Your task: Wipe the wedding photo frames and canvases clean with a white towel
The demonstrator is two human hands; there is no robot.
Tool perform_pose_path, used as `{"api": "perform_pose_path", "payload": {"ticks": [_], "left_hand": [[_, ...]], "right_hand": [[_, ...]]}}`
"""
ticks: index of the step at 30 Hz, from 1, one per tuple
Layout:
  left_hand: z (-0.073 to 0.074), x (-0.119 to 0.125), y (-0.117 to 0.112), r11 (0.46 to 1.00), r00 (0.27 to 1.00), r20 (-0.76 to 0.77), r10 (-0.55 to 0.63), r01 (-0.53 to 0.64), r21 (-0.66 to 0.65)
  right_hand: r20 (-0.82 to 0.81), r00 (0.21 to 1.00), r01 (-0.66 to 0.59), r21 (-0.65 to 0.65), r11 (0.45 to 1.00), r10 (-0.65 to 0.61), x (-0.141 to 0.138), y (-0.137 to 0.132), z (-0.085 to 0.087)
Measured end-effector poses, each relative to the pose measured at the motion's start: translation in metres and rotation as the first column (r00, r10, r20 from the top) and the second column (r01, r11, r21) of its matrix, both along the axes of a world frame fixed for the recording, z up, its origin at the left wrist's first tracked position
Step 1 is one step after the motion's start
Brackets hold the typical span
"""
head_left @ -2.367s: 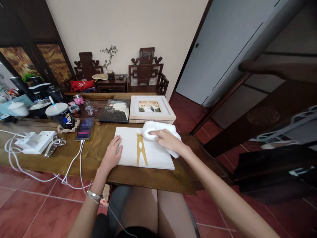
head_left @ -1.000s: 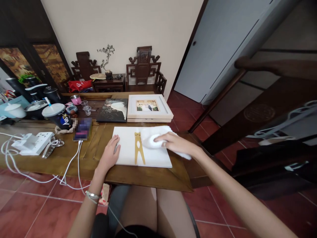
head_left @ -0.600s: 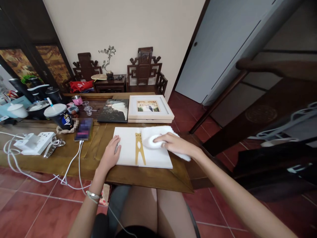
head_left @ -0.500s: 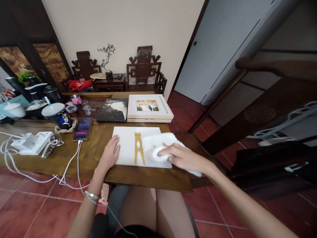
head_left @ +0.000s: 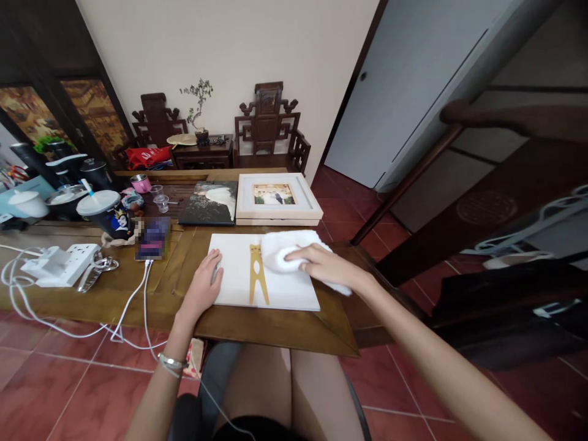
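Nothing legible here: white marks on the red bag, upper left, blur out, and the phone, left, is pixelated!

Cloth on board, framed picture behind; phone left

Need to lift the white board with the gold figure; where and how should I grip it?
Probably pinch the near edge of the white board, from the person's side: it lies flat and that edge is uncovered. The left hand rests on the left edge, and the white cloth in the right hand covers the far right corner.
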State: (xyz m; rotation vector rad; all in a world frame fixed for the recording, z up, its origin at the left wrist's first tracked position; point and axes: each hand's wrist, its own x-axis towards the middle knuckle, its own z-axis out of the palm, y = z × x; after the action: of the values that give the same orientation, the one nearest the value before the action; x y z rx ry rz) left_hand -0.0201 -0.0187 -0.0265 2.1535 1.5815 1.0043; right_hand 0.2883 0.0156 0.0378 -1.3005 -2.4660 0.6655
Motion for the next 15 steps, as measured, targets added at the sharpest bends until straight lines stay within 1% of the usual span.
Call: {"api": "perform_pose_path", "payload": {"ticks": [2, 4, 5, 7, 9, 11, 13, 15], "left_hand": [[0.000, 0.000, 0.000, 1.000, 1.000, 0.002, -0.004, 0.004, -0.005], [0.000, -0.001, 0.000, 1.000, 1.000, 0.003, -0.005, 0.005, -0.009], [0.000, -0.001, 0.000, 1.000, 1.000, 0.006, -0.005, 0.005, -0.010], [0.000, -0.001, 0.000, 1.000, 1.000, 0.013, -0.003, 0.004, -0.009], [0.000, -0.001, 0.000, 1.000, 1.000, 0.007, -0.002, 0.002, -0.009], [0.000, 0.000, 0.000, 1.000, 1.000, -0.005, 0.002, -0.002, -0.010], [0.001, 0.000, 0.000, 1.000, 1.000, -0.014, 0.006, -0.006, -0.009], [0.001, 0.000, -0.001, 1.000, 1.000, -0.018, 0.007, -0.007, -0.003]], "right_hand": [[-0.048, 0.999, 0.008, 0.028, 1.000, -0.006, -0.005, 0.026, -0.001], [-0.068, 0.998, 0.007, 0.042, 0.999, -0.005, -0.009, 0.042, 0.000], [-0.071, 0.997, 0.006, 0.048, 0.999, -0.003, -0.011, 0.045, 0.000], [-0.072, 0.997, -0.006, 0.055, 0.998, 0.010, -0.012, 0.042, -0.001], [-0.062, 0.998, -0.021, 0.058, 0.998, 0.024, -0.010, 0.025, -0.002], [-0.036, 0.999, -0.020, 0.041, 0.999, 0.021, -0.005, 0.000, -0.003], [-0.002, 1.000, -0.013, -0.005, 1.000, 0.013, 0.001, -0.031, -0.001], [0.016, 1.000, -0.025, -0.072, 0.997, 0.026, 0.006, -0.061, 0.005]]}}
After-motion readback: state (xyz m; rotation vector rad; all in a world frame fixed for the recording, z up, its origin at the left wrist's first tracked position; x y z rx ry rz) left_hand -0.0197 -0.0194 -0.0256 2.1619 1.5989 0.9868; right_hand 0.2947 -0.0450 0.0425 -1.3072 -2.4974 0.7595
